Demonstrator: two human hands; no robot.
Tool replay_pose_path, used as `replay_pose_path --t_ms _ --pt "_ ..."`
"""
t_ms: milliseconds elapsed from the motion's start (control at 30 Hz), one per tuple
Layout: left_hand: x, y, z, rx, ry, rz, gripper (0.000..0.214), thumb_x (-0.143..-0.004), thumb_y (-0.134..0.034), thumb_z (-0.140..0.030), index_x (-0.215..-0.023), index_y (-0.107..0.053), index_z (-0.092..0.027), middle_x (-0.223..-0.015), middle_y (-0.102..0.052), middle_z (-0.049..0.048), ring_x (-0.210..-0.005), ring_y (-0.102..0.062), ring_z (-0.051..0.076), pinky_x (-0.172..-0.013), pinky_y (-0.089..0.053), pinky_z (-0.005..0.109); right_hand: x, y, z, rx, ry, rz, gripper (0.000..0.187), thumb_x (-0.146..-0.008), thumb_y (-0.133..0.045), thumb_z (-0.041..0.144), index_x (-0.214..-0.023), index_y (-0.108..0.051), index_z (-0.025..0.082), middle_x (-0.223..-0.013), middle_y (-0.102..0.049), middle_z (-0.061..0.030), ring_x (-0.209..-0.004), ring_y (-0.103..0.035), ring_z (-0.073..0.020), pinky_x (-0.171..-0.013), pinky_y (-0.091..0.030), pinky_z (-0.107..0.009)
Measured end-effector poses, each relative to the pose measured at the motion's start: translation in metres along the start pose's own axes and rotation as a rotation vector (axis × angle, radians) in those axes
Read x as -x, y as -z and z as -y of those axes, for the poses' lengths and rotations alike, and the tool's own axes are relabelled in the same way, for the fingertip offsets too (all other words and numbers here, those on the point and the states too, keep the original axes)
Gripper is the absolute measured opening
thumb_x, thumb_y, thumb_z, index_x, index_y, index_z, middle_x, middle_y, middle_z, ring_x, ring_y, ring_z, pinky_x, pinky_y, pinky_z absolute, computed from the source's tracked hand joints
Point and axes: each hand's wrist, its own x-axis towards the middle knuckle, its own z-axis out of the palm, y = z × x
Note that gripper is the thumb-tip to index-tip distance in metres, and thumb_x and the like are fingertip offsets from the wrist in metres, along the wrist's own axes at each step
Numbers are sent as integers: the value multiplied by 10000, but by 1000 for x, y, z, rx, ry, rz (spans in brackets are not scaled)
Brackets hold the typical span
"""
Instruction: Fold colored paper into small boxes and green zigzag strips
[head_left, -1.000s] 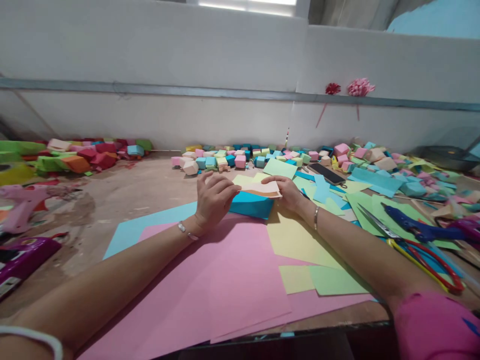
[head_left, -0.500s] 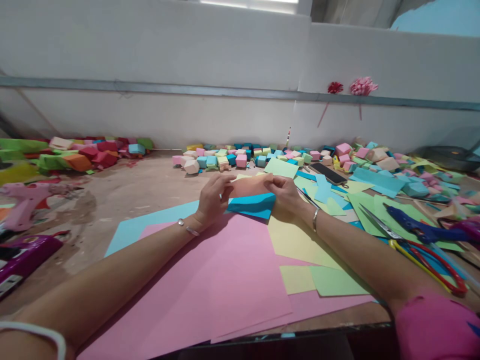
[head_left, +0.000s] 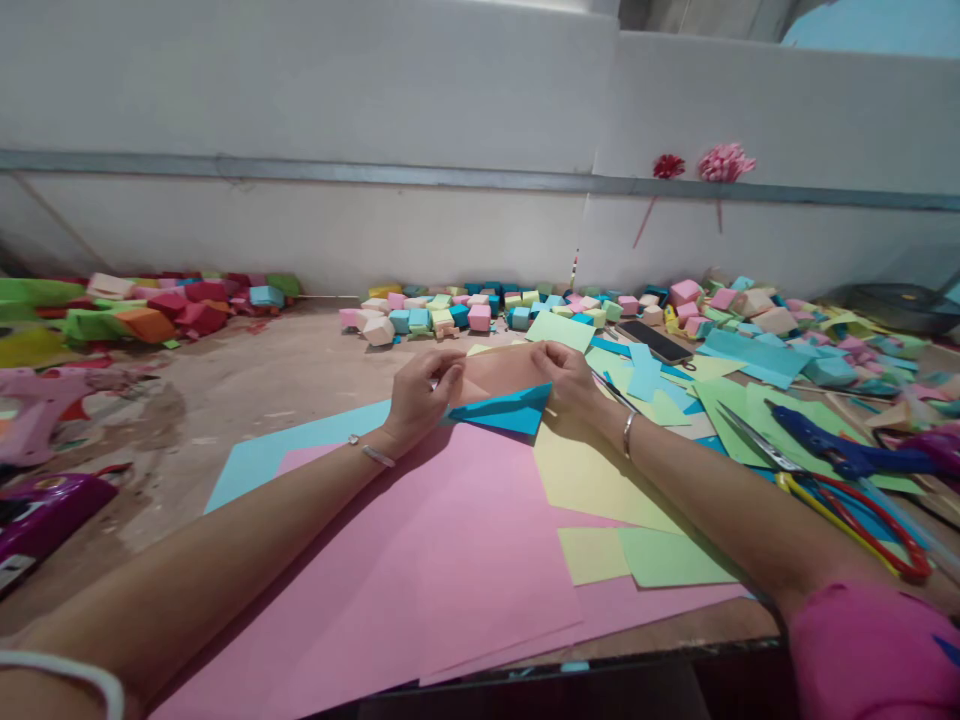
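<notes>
Both grips are pinched closed on one peach sheet (head_left: 499, 372), thumbs against fingers: the left hand (head_left: 424, 395) at its nine o'clock edge, the right hand (head_left: 566, 378) at its three o'clock edge. The sheet lies directly between the two grips, tilted towards the viewer; holding it at both ends probably keeps it stretched and steady.

Just below, at six o'clock, is a blue paper (head_left: 517, 415); whether either hand touches it, I cannot tell. Further down, large pink sheets (head_left: 450, 540) cover the near worktop (head_left: 247, 375), with a yellow sheet (head_left: 600, 480) between four and five o'clock.

At four o'clock, scissors (head_left: 840, 510) rest beside a blue glue gun (head_left: 832, 440), perhaps set there for the right hand's reach. A pink glue gun (head_left: 45, 400) is well away at nine. A phone (head_left: 655, 342) lies just short of three, and small paper blocks (head_left: 480, 318) line the back at twelve.
</notes>
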Motion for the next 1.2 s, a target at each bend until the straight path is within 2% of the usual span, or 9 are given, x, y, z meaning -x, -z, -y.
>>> replay_pose_path --t_ms 133,300,400,567,633,733,867,1067,1200 --pt "2 -1 -1 29 15 14 208 -838 -578 -279 -956 -718 -180 -859 -720 47 -702 -606 154 -657 -475 263 0 0 1 51 30 -63 317 -801 -585 495 -669 -557 208 -610 -436 18 -607 -371 -132 -533 -317 -259" --pt "1 -2 2 59 56 19 212 -837 -572 -311 -885 -726 -173 -827 -722 53 -687 -610 160 -630 -464 268 0 -2 -3 105 40 -78 184 -769 -582 372 -702 -589 200 -652 -501 18 -635 -430 -134 -576 -342 -259" --pt "0 -3 4 56 83 23 215 -825 -574 -317 -859 -732 -175 -824 -731 53 -701 -621 171 -640 -465 274 1 -2 -5 146 34 -79 177 -760 -575 358 -684 -590 199 -655 -524 16 -654 -455 -142 -587 -350 -260" --pt "0 -3 5 15 114 41 202 -797 -577 -286 -823 -747 -179 -772 -727 37 -654 -603 159 -621 -446 266 4 -1 -3 214 11 -92 230 -780 -511 334 -598 -541 197 -588 -475 23 -605 -430 -134 -550 -322 -265" --pt "1 -4 5 2 126 54 215 -799 -573 -295 -823 -751 -177 -773 -729 36 -651 -601 156 -617 -446 261 3 -1 -3 242 -6 -98 192 -755 -512 307 -609 -566 195 -598 -519 17 -619 -468 -142 -563 -349 -265" --pt "1 -4 5 -23 155 82 234 -800 -558 -293 -843 -756 -174 -764 -731 30 -638 -599 152 -604 -445 252 1 -1 -4 288 -35 -83 142 -707 -517 265 -664 -628 185 -667 -623 1 -658 -538 -157 -599 -396 -266" --pt "1 -4 6 -79 201 141 237 -778 -561 -269 -841 -769 -174 -694 -724 16 -601 -590 149 -588 -443 245 1 -2 -3 368 -58 -46 160 -675 -514 232 -698 -661 172 -700 -671 -10 -662 -568 -156 -604 -408 -256" --pt "-1 -2 3 -146 234 199 242 -774 -570 -285 -837 -781 -187 -797 -763 20 -685 -630 165 -666 -475 248 2 -2 0 505 -51 6 193 -757 -486 239 -714 -663 174 -735 -694 -13 -703 -599 -153 -632 -418 -241" --pt "-1 -2 2 -181 253 237 251 -770 -568 -286 -855 -779 -180 -775 -755 21 -685 -627 171 -676 -469 259 1 -1 -4 627 -21 68 176 -786 -494 201 -751 -664 176 -780 -704 -24 -737 -608 -152 -663 -411 -239"
